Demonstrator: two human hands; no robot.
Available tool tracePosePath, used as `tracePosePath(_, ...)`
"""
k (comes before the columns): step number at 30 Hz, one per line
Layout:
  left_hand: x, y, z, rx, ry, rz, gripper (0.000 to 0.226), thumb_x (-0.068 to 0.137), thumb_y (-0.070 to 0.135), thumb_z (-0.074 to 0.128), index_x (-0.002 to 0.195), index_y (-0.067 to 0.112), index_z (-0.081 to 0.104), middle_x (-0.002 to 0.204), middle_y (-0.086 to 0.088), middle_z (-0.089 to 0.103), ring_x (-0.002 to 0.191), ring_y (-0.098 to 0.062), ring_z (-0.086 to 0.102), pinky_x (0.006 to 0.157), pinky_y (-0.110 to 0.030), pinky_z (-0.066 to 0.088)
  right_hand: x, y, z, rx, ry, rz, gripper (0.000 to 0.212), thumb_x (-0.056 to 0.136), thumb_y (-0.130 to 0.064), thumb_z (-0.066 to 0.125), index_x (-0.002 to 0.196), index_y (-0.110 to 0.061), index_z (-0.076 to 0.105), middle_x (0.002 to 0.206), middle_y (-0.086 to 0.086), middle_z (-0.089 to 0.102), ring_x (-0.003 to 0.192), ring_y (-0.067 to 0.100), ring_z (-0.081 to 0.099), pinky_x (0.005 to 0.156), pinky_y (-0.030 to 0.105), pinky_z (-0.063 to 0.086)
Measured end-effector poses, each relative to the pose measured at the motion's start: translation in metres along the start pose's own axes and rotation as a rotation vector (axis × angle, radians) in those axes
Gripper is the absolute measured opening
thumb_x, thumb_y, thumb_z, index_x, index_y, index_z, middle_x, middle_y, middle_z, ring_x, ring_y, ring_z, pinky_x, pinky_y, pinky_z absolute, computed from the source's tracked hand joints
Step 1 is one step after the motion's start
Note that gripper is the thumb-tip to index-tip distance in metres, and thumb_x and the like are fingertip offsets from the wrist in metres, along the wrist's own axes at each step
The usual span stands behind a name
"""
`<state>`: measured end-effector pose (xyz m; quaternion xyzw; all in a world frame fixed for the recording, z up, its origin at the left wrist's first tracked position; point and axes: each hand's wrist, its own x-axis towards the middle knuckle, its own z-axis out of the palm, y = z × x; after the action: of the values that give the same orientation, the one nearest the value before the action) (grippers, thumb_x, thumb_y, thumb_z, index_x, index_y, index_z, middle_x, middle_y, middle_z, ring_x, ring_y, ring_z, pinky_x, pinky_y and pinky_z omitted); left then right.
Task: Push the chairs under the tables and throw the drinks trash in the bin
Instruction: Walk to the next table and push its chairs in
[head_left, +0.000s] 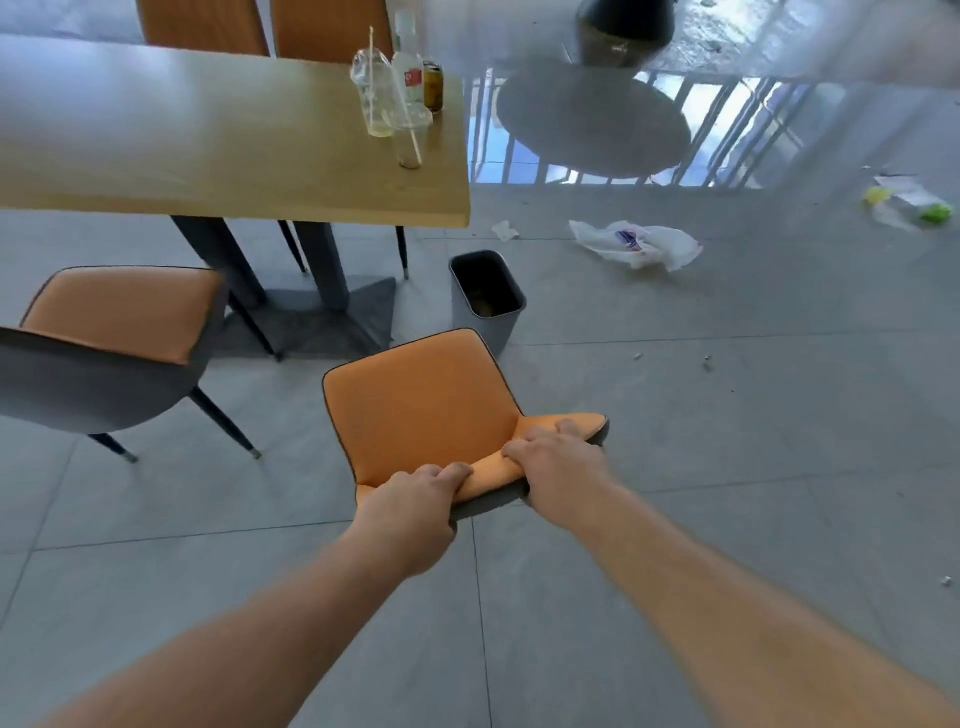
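An orange chair (421, 405) with a dark edge stands on the floor in front of me, apart from the wooden table (208, 156). My left hand (415, 499) and my right hand (556, 462) both grip the top of its backrest. A second orange chair (119, 312) stands to the left, partly out from the table. On the table's right end stand two clear plastic cups (410, 135) with straws, a clear bottle (408, 67) and a can (432, 85). A grey bin (485, 301) stands open on the floor just beyond the chair I hold.
Two more orange chairs (260, 26) sit at the table's far side. A round grey table (592, 119) stands at the back right. A white plastic bag (636, 244), a tissue (505, 229) and other litter (909, 205) lie on the tiled floor.
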<state>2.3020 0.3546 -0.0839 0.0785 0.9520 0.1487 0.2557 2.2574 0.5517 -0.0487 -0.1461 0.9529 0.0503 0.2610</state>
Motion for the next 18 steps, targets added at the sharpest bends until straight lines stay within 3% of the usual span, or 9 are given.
tracePosePath(6,-0.003,-0.124,-0.056,0.035,0.047,-0.128,0.045,0.099,0.022,0.047,0.135,0.049,0.043,0.118,0.008,0.058,0.102,-0.024,0.058,0.083,-0.047,0.057,0.061,-0.116,-0.017,0.133,0.110,-0.007,0.031,0.098,-0.021,0.060,0.127,-0.034,0.058,0.118,-0.001,0.056,0.121,0.033,0.046,0.081,0.052,0.057)
tracePosePath(11,0.003,-0.235,-0.105,0.049,0.062,-0.144,0.038,0.101,0.022,0.046,0.130,0.047,0.047,0.116,0.007,0.056,0.102,-0.025,0.055,0.082,-0.050,0.057,0.120,-0.216,-0.044,0.168,0.166,0.010,0.026,0.098,-0.035,0.066,0.122,-0.039,0.058,0.109,-0.002,0.054,0.114,0.031,0.045,0.070,0.046,0.049)
tracePosePath(18,0.022,-0.384,-0.174,0.069,0.027,-0.044,0.049,0.100,0.028,0.051,0.141,0.051,0.041,0.131,0.008,0.056,0.116,-0.026,0.051,0.092,-0.051,0.054,0.198,-0.338,-0.093,0.199,0.189,0.088,0.030,0.095,-0.039,0.072,0.122,-0.039,0.058,0.109,-0.001,0.054,0.115,0.030,0.046,0.078,0.052,0.056)
